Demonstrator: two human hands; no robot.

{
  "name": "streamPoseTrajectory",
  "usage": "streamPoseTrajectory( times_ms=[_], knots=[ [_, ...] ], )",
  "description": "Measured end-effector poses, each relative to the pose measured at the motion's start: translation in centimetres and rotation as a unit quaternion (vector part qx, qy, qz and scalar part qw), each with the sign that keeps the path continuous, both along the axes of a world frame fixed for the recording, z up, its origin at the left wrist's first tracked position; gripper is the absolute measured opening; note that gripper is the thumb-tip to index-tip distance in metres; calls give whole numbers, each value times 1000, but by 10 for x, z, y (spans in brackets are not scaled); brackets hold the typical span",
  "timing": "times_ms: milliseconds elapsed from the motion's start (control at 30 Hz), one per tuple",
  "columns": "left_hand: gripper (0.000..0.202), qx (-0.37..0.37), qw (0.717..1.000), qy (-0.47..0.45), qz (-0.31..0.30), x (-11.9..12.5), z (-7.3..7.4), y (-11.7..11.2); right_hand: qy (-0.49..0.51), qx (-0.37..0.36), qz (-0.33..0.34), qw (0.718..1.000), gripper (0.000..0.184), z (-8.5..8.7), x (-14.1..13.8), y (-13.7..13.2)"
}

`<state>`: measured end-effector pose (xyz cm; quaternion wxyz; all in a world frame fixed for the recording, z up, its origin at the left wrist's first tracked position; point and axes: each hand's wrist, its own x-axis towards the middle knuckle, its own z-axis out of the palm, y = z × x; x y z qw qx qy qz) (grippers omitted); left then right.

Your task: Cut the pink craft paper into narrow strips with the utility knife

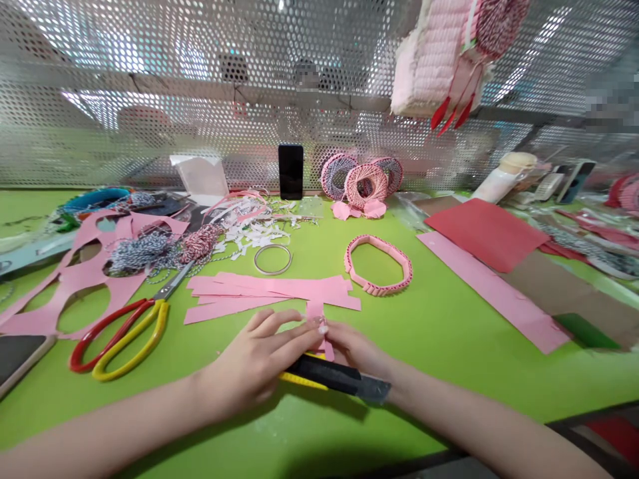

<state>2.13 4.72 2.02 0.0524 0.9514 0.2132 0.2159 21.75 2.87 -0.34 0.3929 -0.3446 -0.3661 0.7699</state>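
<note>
Perforated metal screen (200,80) runs full width of view, along far side of green bench (464,406). Dark horizontal rail (319,101) crosses screen, upper part. Bright white light shows through screen holes, strongest at upper left. Shapes behind screen blurred, too indistinct to name. Dark edging (504,456) along near side of bench, lower right; surface below it unclear.

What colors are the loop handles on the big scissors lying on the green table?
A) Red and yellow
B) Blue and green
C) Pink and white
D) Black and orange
A. The long steel scissors lying left of the person's left hand have one red loop handle and one yellow loop handle.
</note>
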Motion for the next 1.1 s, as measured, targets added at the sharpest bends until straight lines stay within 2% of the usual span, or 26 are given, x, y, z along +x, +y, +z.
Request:
streamPoseTrajectory(
  times_ms=[200,433,567,667,767,867,1000,1100],
  knots=[
    [94,-34,998,45,18,-1,-2,0,29,-69,-3,997,28,10,2,1],
    [101,-29,994,104,8,-1,-8,-5,18,-80,-48,995,26,-4,1,4],
    [98,-49,994,96,2,0,-6,-5,-11,-87,-66,994,22,-10,2,5],
    [87,-74,995,64,-7,1,0,-2,-26,-92,-59,994,22,-10,4,6],
    [78,-136,990,5,-17,2,6,-1,-28,-85,-41,995,23,-4,7,6],
    [69,-256,963,-85,-10,1,10,3,-18,-74,-13,997,24,2,10,5],
    [35,-392,892,-210,83,-2,13,16,12,-77,62,995,31,7,13,4],
    [35,-449,855,-231,114,-4,15,28,41,-83,116,989,36,11,13,3]
  ],
)
